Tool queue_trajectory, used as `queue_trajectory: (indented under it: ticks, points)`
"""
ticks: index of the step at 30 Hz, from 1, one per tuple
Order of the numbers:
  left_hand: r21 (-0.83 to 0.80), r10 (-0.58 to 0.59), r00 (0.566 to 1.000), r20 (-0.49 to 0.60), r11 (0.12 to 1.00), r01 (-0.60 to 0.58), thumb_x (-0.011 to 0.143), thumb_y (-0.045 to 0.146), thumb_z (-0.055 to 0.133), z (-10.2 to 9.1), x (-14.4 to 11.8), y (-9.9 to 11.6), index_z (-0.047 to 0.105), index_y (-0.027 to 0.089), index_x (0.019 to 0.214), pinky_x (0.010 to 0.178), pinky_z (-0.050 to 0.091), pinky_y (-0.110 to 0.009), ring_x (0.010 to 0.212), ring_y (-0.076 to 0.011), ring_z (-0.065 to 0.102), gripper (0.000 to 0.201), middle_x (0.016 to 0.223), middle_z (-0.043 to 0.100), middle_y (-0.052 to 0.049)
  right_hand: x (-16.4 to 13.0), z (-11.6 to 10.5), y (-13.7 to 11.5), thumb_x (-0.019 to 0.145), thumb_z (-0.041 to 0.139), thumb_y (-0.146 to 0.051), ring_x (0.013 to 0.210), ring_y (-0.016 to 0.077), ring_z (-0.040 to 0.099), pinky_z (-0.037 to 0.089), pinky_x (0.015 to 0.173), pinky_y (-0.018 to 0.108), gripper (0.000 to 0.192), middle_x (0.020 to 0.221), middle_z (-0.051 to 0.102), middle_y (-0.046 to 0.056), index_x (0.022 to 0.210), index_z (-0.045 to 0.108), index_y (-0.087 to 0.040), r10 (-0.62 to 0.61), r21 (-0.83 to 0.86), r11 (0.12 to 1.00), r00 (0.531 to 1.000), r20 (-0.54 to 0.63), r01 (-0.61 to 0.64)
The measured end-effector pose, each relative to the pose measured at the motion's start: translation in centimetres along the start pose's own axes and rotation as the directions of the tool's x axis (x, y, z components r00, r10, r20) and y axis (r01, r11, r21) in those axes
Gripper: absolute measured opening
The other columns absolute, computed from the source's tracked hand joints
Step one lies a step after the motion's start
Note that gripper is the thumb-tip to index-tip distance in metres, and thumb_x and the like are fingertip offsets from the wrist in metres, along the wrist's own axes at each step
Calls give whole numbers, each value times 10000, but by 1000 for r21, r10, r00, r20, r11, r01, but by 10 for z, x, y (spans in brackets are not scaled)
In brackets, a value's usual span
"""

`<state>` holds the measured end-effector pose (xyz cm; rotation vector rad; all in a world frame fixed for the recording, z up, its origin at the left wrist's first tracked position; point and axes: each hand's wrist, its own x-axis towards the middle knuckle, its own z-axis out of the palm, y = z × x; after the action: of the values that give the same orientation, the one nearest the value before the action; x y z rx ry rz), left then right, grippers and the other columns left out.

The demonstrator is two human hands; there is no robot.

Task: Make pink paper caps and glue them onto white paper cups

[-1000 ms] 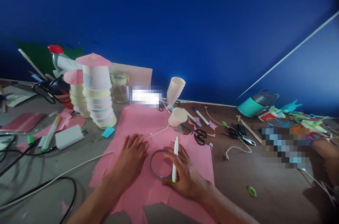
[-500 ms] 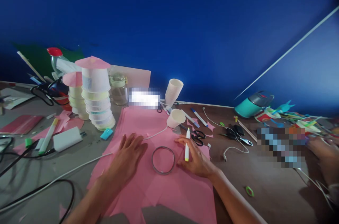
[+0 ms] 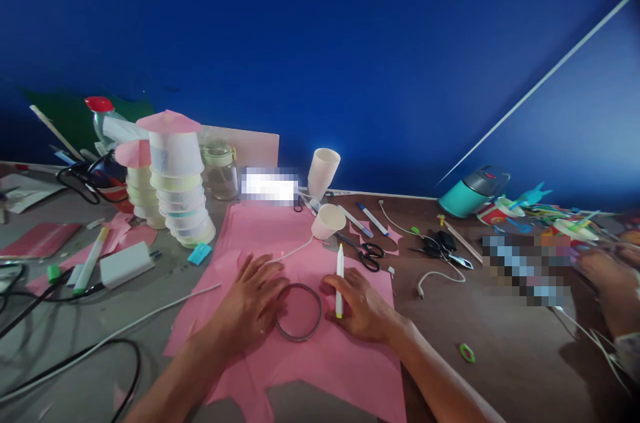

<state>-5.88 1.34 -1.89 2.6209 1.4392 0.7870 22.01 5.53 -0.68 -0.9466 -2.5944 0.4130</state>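
Note:
A thin grey ring point(image 3: 300, 340) lies flat on pink paper point(image 3: 360, 366) in front of me. My left hand point(image 3: 253, 303) rests over the paper with fingers spread, its fingertips at the ring's left edge; whether they touch it I cannot tell. On the other side, my right hand point(image 3: 365, 308) holds a white marker point(image 3: 340, 283) with yellow ends between thumb and fingers. The marker is nearly upright in the view, just right of the ring. Beyond the hands a white paper cup point(image 3: 327, 223) lies tilted, and black-handled scissors point(image 3: 370, 255) lie to its right.
Stacked cups with pink paper cones point(image 3: 177, 176) stand at left, near a glass jar point(image 3: 221, 169). White chargers point(image 3: 127, 264) and cables lie left. Pens point(image 3: 373, 218), a cable, a teal flask point(image 3: 465, 193) and another person's hand point(image 3: 607, 276) are to the right.
My left hand has moved toward the ring, its fingers now at the ring's edge. My right hand has shifted slightly left with the marker. The whole view has shifted a little.

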Motion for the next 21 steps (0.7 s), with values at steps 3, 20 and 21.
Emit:
queue_trajectory:
  ticks: [3,20,21]
  points:
    - [-49,23,989,146,999,-16,860,361,682,0,-1,7,640,234,1279,1148,301,-633,1340,-347,473,440,1331,638,-120,0,0,-4,759,763,-275,893,271,634,501,801,409,459,974,713,81,1171,569,-218,13,-34,999,1000,12,-12]
    - [-98,66,959,276,994,-41,727,684,726,-7,1,7,561,229,1388,1153,267,-649,1372,-395,434,820,1414,584,-153,0,-8,-8,707,759,-209,948,288,581,510,846,449,490,1019,692,69,1159,572,-226,30,29,999,999,36,-31]
    - [-107,85,959,272,993,-57,700,720,721,-6,1,8,516,228,1429,1157,252,-654,1387,-401,413,904,1430,566,-164,0,-8,-8,704,750,-204,960,293,581,507,863,460,494,1036,689,72,1163,569,-237,5,34,999,1000,23,-6]
